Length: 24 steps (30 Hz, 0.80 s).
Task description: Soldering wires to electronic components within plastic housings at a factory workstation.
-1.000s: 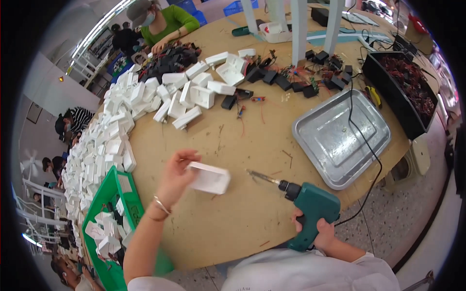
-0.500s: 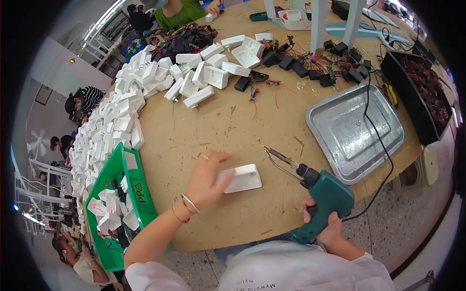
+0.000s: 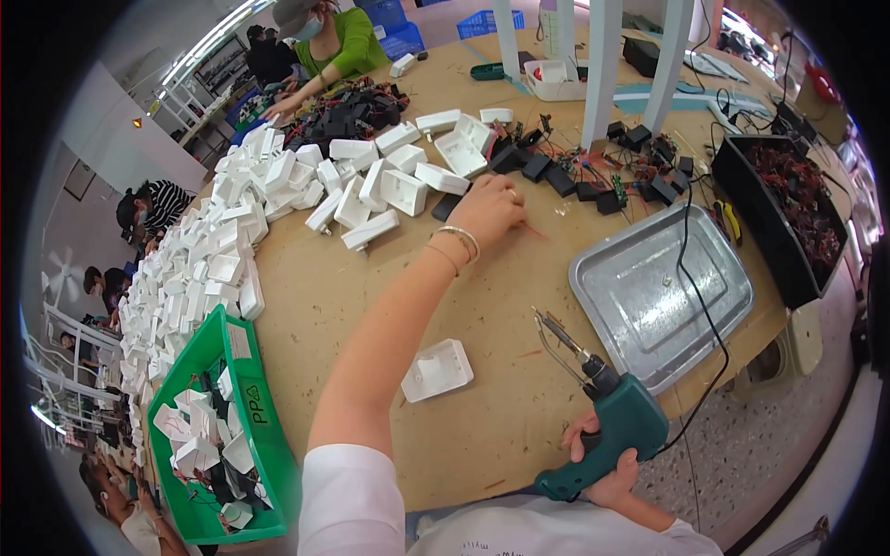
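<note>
Now the left hand is hiding its fingertips beside a black box, so I can't tell its grip; it is no longer lingering by the white case, which is lying on open table. Near the table's edge, the right hand is clenching a soldering gun beside the tray.

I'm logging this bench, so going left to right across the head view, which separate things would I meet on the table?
Green bin → loose white case → soldering gun in the right hand → black bin.
</note>
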### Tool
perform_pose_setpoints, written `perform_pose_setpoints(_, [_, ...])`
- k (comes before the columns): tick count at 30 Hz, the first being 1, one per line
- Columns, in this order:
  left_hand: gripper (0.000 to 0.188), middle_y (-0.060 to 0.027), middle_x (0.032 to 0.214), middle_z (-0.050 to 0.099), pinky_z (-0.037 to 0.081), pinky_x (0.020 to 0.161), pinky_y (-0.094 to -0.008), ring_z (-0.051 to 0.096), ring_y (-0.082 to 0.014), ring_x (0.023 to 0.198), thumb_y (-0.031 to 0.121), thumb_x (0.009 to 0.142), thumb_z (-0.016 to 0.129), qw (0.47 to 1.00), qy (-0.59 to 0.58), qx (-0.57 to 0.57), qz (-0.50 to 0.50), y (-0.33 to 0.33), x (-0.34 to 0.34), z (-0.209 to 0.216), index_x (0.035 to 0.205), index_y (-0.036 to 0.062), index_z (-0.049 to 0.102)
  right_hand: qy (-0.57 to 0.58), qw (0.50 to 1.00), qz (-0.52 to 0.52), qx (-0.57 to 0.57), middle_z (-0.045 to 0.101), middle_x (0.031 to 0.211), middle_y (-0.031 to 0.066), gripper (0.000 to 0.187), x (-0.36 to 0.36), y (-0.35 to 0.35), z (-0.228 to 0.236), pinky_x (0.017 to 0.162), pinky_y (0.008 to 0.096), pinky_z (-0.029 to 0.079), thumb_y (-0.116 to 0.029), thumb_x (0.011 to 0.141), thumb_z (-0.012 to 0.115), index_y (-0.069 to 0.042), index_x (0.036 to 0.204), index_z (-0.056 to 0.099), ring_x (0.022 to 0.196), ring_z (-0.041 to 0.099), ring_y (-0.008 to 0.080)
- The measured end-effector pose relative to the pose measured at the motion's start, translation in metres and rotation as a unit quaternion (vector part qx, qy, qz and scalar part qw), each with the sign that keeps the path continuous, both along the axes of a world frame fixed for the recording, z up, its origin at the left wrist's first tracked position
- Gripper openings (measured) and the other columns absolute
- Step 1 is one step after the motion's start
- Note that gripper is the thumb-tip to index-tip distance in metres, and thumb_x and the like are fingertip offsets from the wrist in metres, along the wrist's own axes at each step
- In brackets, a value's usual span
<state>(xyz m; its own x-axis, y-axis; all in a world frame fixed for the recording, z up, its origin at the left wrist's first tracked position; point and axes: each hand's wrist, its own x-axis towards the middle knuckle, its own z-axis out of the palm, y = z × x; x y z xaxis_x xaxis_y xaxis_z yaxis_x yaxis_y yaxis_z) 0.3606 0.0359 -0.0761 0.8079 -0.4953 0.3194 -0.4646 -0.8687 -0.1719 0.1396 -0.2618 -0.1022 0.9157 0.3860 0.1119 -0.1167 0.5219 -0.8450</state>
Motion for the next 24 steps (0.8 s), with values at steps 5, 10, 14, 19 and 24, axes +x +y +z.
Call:
perform_pose_setpoints(5, [0.01, 0.0003, 0.099, 0.064, 0.043, 0.086, -0.0339, 0.056, -0.0211, 0.094, 0.016, 0.079, 0.06, 0.982, -0.02, -0.186, 0.008, 0.024, -0.025, 0.012, 0.078, 0.0125, 0.07, 0.01, 1.0, -0.017, -0.016, 0.048, 0.088, 0.0094, 0.067, 0.0, 0.003, 0.004, 0.07, 0.0352, 0.041, -0.067, 0.082, 0.043, -0.002, 0.097, 0.046, 0.063, 0.048, 0.0145])
perform_pose_setpoints(10, [0.019, -0.0022, 0.106, 0.064, 0.044, 0.079, -0.0235, 0.057, -0.0099, 0.092, 0.013, 0.093, 0.053, 0.745, -0.075, -0.659, 0.073, 0.054, -0.126, 0.067, 0.103, 0.0023, 0.066, 0.018, 1.0, 0.013, -0.011, 0.047, 0.085, 0.0084, 0.069, 0.003, 0.002, 0.002, 0.069, 0.0333, 0.04, -0.068, 0.081, 0.041, -0.002, 0.098, 0.046, 0.062, 0.047, 0.0144])
perform_pose_setpoints(14, [0.022, -0.0044, 0.102, 0.065, 0.045, 0.075, -0.0218, 0.056, -0.008, 0.089, 0.013, 0.093, 0.054, 0.665, -0.139, -0.73, 0.075, 0.043, -0.203, 0.066, 0.106, -0.0019, 0.063, 0.013, 1.0, -0.009, -0.015, 0.047, 0.085, 0.0077, 0.067, 0.008, 0.005, -0.002, 0.07, 0.0329, 0.039, -0.065, 0.083, 0.041, -0.001, 0.099, 0.047, 0.063, 0.047, 0.0142])
perform_pose_setpoints(19, [0.022, -0.0042, 0.088, 0.067, 0.045, 0.069, -0.0216, 0.059, -0.0088, 0.076, 0.016, 0.093, 0.055, 0.587, -0.18, -0.769, 0.179, 0.064, -0.251, 0.054, 0.101, -0.001, 0.066, 0.007, 1.0, -0.01, 0.016, 0.048, 0.088, 0.0085, 0.061, 0.003, 0.009, 0.0, 0.074, 0.0334, 0.038, -0.057, 0.089, 0.038, 0.001, 0.103, 0.048, 0.068, 0.046, 0.0151])
perform_pose_setpoints(24, [0.02, -0.0026, 0.077, 0.065, 0.044, 0.058, -0.0212, 0.056, -0.0056, 0.067, 0.015, 0.091, 0.058, 0.728, 0.051, -0.574, 0.372, 0.082, -0.279, 0.059, 0.095, -0.0012, 0.068, 0.025, 0.999, -0.032, 0.032, 0.049, 0.089, 0.0096, 0.057, -0.001, 0.013, 0.001, 0.074, 0.0331, 0.038, -0.052, 0.091, 0.036, 0.002, 0.104, 0.048, 0.069, 0.046, 0.0158])
